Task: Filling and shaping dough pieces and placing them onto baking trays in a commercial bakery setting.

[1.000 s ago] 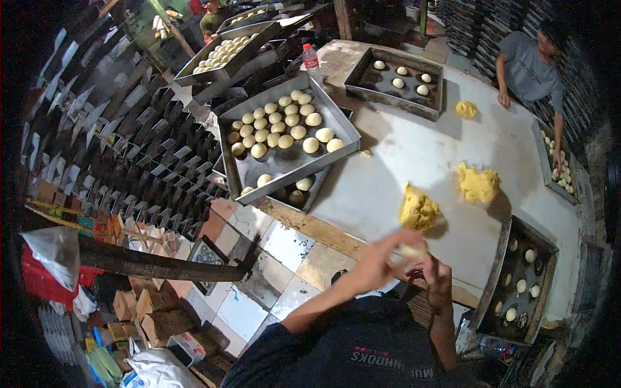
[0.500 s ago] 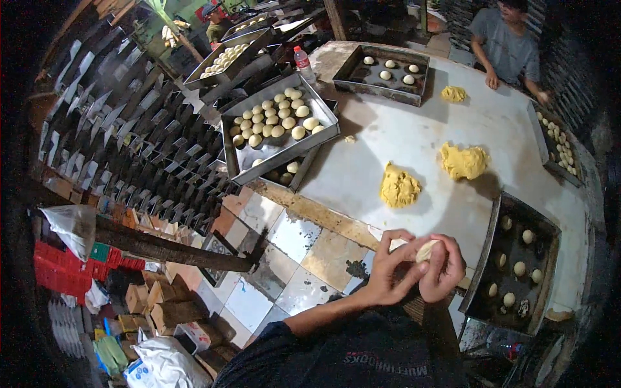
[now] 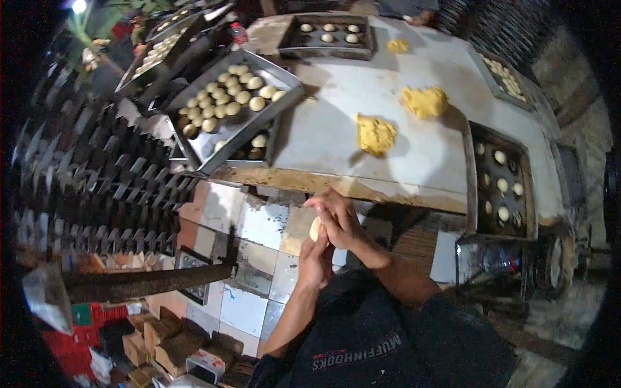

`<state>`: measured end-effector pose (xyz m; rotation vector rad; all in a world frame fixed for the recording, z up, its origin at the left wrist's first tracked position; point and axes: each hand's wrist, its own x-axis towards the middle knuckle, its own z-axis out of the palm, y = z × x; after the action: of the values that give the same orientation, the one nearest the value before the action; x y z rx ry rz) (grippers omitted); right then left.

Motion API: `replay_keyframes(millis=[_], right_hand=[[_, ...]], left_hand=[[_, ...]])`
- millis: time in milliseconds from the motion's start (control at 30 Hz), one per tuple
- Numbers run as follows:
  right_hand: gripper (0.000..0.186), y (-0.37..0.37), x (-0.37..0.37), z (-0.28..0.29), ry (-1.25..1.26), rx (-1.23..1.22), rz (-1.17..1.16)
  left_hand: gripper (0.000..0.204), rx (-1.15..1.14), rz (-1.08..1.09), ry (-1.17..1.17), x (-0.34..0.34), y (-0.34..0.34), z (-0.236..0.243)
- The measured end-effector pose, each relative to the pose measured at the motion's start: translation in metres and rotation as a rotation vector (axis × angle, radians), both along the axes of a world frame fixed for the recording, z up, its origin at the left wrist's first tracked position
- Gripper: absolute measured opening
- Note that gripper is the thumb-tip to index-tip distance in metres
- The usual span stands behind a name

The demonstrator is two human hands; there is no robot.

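Stacked moulds: a dark heap of empty metal moulds (image 3: 97, 187) fills my far left, below the worktop's level.
Full tray: a metal tray (image 3: 194, 145) of pale dough balls sits tilted at the worktop's left corner, resting on another tray beneath it; more loaded trays (image 3: 158, 48) lie beyond it.
Left hand: my left hand (image 3: 315, 258) comes up from below, cupped under the dough piece, fingers partly curled.
Dough piece: a small pale dough piece (image 3: 315, 228) sits pressed between both my hands, held in front of the worktop's near edge and above the tiled floor (image 3: 249, 258), not over the worktop itself.
Right hand: my right hand (image 3: 339, 216) folds over the dough piece from above, fingers bent round it, so most of it is hidden.
Worktop: the pale worktop (image 3: 323, 129) has a worn wooden front edge just beyond my hands.
Yellow lumps: one yellow dough lump (image 3: 375, 134) lies nearest me, a second (image 3: 425, 101) farther right, a small third (image 3: 397, 46) near the far tray (image 3: 326, 45).
Right tray: a dark tray (image 3: 482, 220) with a few dough balls sits at the worktop's right end, well apart from my hands.
Far edge: another person's hand (image 3: 417, 18) shows at the top.
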<state>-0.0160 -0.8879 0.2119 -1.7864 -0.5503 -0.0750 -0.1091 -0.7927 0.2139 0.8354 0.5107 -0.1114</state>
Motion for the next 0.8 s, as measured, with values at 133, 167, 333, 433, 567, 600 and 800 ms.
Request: replay_keyframes(millis=[133,167,333,433,567,600,800], right_hand=[[0.032,-0.025,0.026,-0.058,0.116,-0.041,-0.138],[0.031,-0.038,0.032,-0.064,0.122,-0.222,-0.284],[0.023,-0.143,0.095,-0.120,-0.094,-0.243,-0.341],[0.029,-0.153,0.153,-0.097,-0.075,-0.303,-0.498],[0.036,-0.164,0.199,-0.114,-0.381,-0.518,-0.503],[0.035,-0.167,0.203,-0.119,-0.354,-0.456,-0.475],[0.028,-0.189,0.220,-0.109,0.332,0.123,-0.450]], left_hand=[[0.044,-0.192,0.017,0.028,-0.001,0.031,-0.015],[0.044,-0.168,0.051,0.008,0.002,0.036,-0.016],[0.045,-0.091,-0.009,-0.169,0.049,0.035,-0.001],[0.046,0.008,-0.075,-0.194,0.083,0.026,0.004],[0.040,0.015,-0.123,-0.222,0.132,-0.002,0.008],[0.041,0.039,-0.137,-0.229,0.145,-0.010,0.009],[0.045,0.085,-0.154,-0.109,0.197,-0.048,0.010]])
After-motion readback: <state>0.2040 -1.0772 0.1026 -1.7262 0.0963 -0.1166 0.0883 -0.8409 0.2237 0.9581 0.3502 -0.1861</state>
